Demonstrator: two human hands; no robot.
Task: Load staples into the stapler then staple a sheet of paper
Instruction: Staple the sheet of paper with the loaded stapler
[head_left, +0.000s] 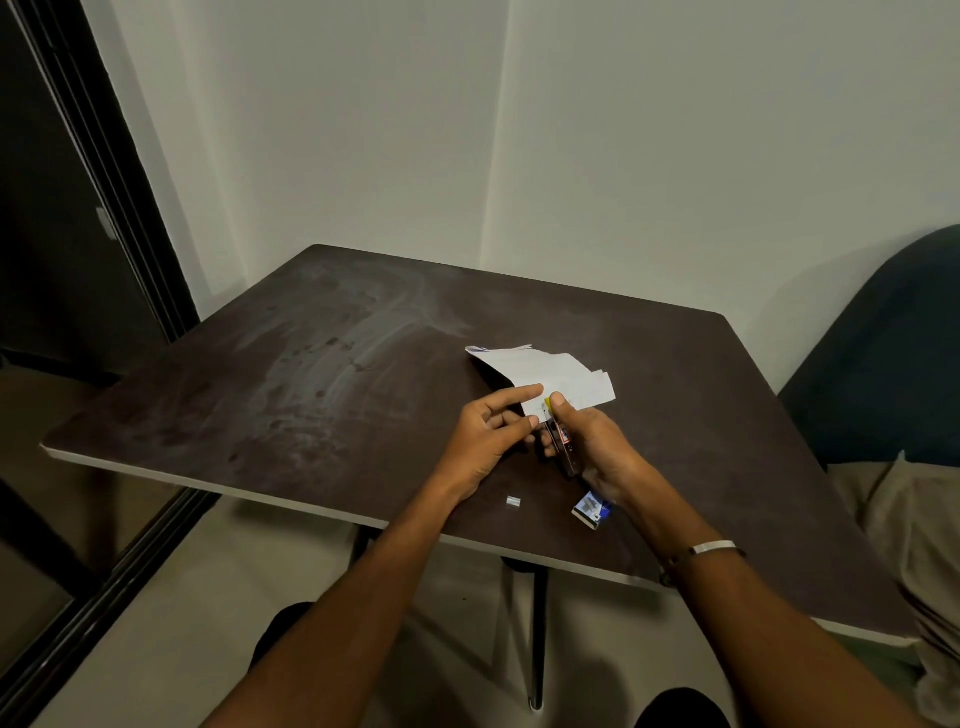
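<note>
A small stapler (560, 441) with a dark body, a yellow tip and a red label sits in my right hand (597, 447), thumb on top, its nose at the near edge of a folded white sheet of paper (550, 374). My left hand (493, 431) pinches that near edge of the paper between forefinger and thumb, right beside the stapler's nose. The paper lies raised off the dark table (311, 374) at the far side. A short strip of staples (513, 501) lies loose on the table near the front edge. A blue and white staple box (589, 509) lies under my right wrist.
The table's front edge runs close below my forearms. A dark chair back (883, 343) stands to the right of the table, and a dark framed door or window (78, 260) is on the left. Walls meet in a corner behind the table.
</note>
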